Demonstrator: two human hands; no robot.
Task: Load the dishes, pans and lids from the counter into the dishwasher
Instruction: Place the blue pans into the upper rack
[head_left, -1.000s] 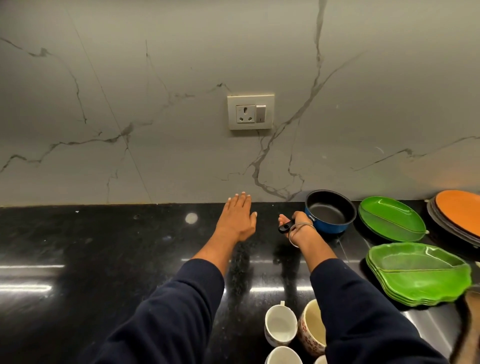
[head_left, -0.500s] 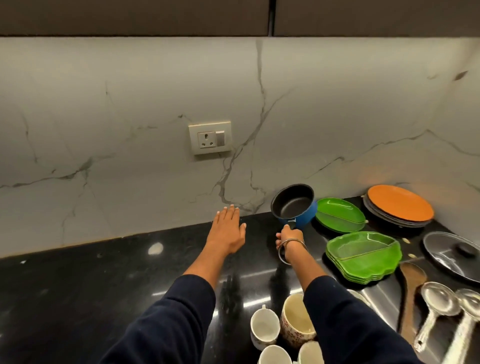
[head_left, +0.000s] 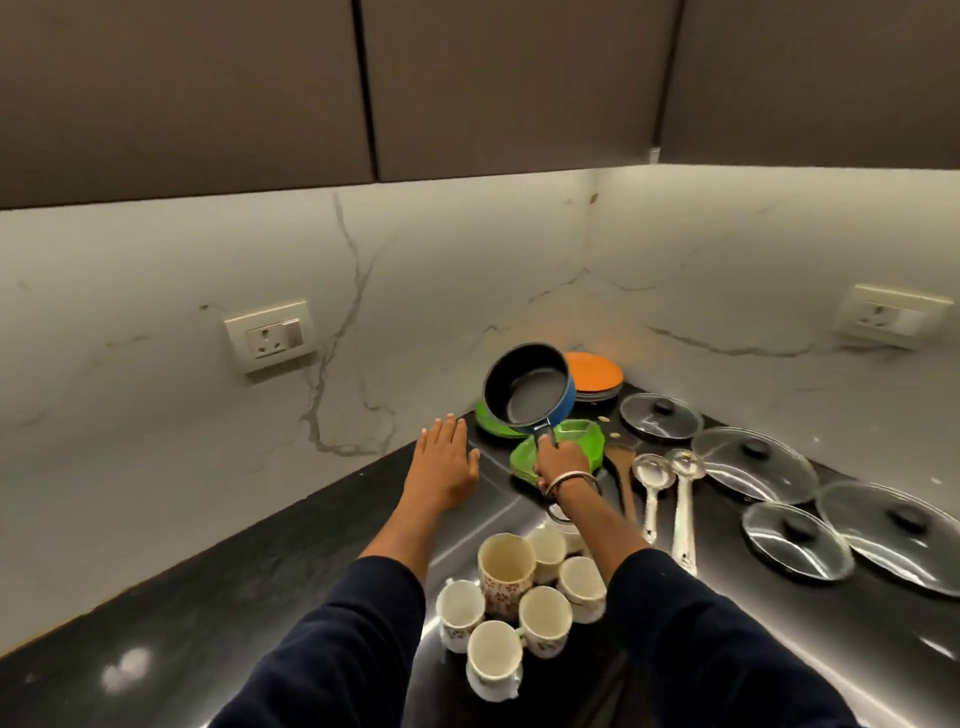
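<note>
From the head view, the right hand (head_left: 563, 462) is reaching out toward one o'clock, arm stretched long in a dark sleeve. Its fingers (head_left: 543, 441) are wrapping tight around the handle of a small blue pan (head_left: 527, 392). The pan is hanging in the air, tipped so its dark inside is facing the camera. It is floating over the green plates (head_left: 582, 441), which are sitting on the black surface (head_left: 260, 597). A thin bangle is circling the right wrist.

The left hand (head_left: 447, 460) is reaching toward twelve o'clock, palm down and flat. Its fingers are lying straight and close together, holding nothing. I cannot tell if it is touching the surface.

Orange plates (head_left: 597, 374) are sitting at one o'clock behind the pan. Glass lids (head_left: 753, 462) are lying at three o'clock. Two metal ladles (head_left: 680, 499) are lying between the lids and the right arm. A bunch of cups (head_left: 506, 571) is standing close at six o'clock, between the two arms.
</note>
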